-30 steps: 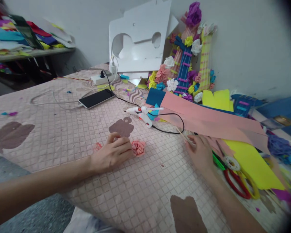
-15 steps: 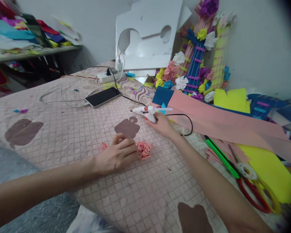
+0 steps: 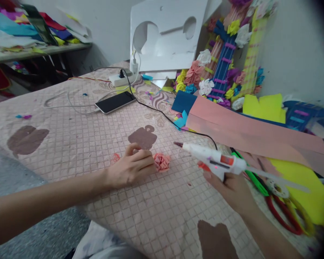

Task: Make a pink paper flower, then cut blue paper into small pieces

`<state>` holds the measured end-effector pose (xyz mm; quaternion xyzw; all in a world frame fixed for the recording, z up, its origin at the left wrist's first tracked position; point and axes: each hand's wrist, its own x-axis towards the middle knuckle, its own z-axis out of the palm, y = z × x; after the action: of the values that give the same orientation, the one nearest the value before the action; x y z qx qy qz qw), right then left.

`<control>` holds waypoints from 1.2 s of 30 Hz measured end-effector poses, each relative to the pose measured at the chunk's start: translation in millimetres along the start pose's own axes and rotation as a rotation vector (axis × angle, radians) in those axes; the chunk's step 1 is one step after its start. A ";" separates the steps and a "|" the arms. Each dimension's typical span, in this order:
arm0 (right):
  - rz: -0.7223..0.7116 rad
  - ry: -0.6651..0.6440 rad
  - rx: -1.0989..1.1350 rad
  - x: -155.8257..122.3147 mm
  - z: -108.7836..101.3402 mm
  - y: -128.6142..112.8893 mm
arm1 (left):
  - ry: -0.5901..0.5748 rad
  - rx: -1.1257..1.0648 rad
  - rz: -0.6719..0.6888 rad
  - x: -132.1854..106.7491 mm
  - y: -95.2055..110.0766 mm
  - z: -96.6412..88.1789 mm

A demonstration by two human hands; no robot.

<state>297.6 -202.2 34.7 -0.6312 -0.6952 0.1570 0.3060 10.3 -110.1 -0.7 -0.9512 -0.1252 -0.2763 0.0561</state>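
In the head view, the bench's (image 3: 156, 212) near edge is slanting from the far left toward the near middle, and its grid-quilted cloth is stretching between the two hands and on to that edge. On the right, long pink paper (image 3: 253, 126), red-and-yellow-handled scissors (image 3: 283, 216) and a green cutter (image 3: 256, 183) are crowding the side; on the far side, a smooth white board (image 3: 167, 61) with round cutouts is standing upright. A ruffled coral paper flower (image 3: 162, 162) is lying mid-bench, just right of the left hand (image 3: 135, 167). That hand is resting palm down, its fingers curling and touching the flower; whether they are pinching it, I cannot tell. The right hand (image 3: 236, 189) is grasping the handle of a white plastic glue gun (image 3: 213, 158), holding it above the cloth with the nozzle pointing left and the translucent glue stick (image 3: 278, 178) projecting right. A thin black cord (image 3: 202, 134) is running from the gun's far side toward the power strip (image 3: 124, 78).
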 end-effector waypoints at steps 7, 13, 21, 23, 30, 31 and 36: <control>-0.113 -0.239 0.023 -27.2 9.1 -17.0 | 0.034 0.052 0.015 0.2 0.5 0.7; -0.100 -0.289 0.007 -24.5 14.0 -23.3 | 0.041 0.031 0.018 0.3 0.3 1.2; -0.077 -0.377 -0.059 -21.9 15.5 -28.3 | 0.031 0.008 -0.015 4.1 1.3 -0.5; -0.077 -0.383 -0.072 -22.3 16.0 -28.1 | 0.025 -0.008 -0.018 4.1 1.3 -0.7; -0.105 -0.345 -0.113 -21.8 18.8 -27.4 | 0.001 -0.025 -0.041 3.2 1.4 -1.2; -0.105 -0.340 -0.115 -21.7 18.8 -27.9 | 0.002 -0.030 -0.044 3.2 1.1 -0.7; -0.099 -0.340 -0.098 -22.3 17.3 -28.6 | -0.005 -0.126 -0.115 2.8 -1.0 3.0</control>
<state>264.8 -225.4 33.7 -0.5745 -0.7740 0.2123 0.1604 13.8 -108.1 -1.7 -0.9448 -0.1620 -0.2842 -0.0201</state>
